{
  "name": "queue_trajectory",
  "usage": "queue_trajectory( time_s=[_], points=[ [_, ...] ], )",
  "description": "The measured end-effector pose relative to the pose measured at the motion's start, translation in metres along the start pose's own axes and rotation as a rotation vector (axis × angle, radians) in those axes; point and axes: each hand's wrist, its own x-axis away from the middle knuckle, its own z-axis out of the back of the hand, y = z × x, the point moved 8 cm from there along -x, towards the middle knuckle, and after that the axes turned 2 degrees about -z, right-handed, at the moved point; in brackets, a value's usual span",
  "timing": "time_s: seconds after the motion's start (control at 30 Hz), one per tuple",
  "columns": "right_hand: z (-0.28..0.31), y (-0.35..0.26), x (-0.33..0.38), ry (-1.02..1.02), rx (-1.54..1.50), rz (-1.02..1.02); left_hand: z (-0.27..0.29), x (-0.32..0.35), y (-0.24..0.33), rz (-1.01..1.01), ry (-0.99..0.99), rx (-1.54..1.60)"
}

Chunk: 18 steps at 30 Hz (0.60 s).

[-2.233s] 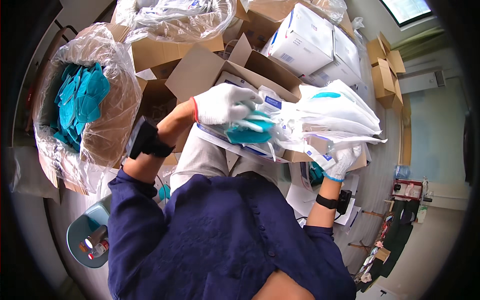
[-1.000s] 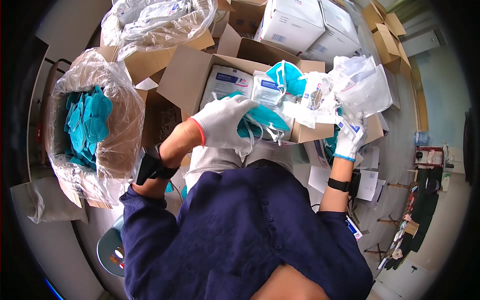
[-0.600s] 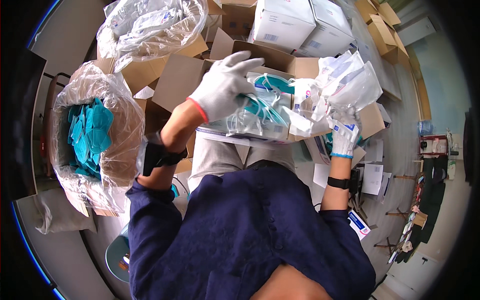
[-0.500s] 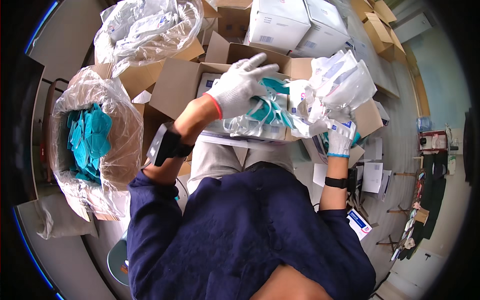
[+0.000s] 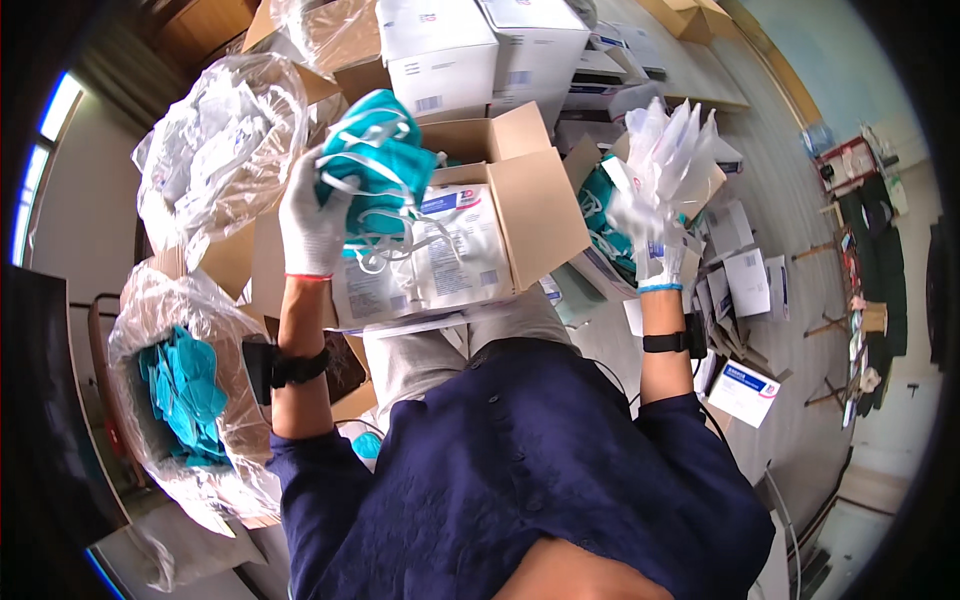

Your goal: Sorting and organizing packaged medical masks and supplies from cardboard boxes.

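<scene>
My left hand point(image 5: 312, 212), in a white glove, is raised and grips a bunch of teal face masks point(image 5: 378, 165) with white elastic straps hanging down. Just below them an open cardboard box point(image 5: 540, 200) rests on my lap with flat clear packets point(image 5: 420, 270) lying in it. My right hand point(image 5: 655, 245), also gloved, is lifted to the right of the box and clutches a bundle of empty clear plastic wrappers point(image 5: 665, 140). More teal masks point(image 5: 603, 215) show behind the box's right flap.
A plastic-lined box of loose teal masks point(image 5: 185, 395) stands at my left. Behind it sits a bag of crumpled clear wrappers point(image 5: 215, 165). White cartons point(image 5: 440, 50) are stacked at the back. Papers and small boxes point(image 5: 745, 385) lie on the floor to the right.
My left hand has come up out of the lap box with a bunch of teal masks and moved left. My right hand keeps the wrappers and has risen slightly.
</scene>
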Motion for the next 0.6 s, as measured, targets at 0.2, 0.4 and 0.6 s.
queue_trajectory(
  time_s=[0.2,0.4,0.6],
  points=[
    [0.02,-0.069,0.035,-0.076,-2.249,-0.431,0.015,-0.017,-0.011,0.085,0.197,0.269],
    [0.001,0.018,0.041,0.031,-1.986,-0.408,0.006,-0.059,0.011,-0.021,0.382,0.383],
    [-0.018,0.089,0.058,0.102,-2.285,-0.461,-0.06,-0.089,0.056,-0.091,0.233,0.38]
  ],
)
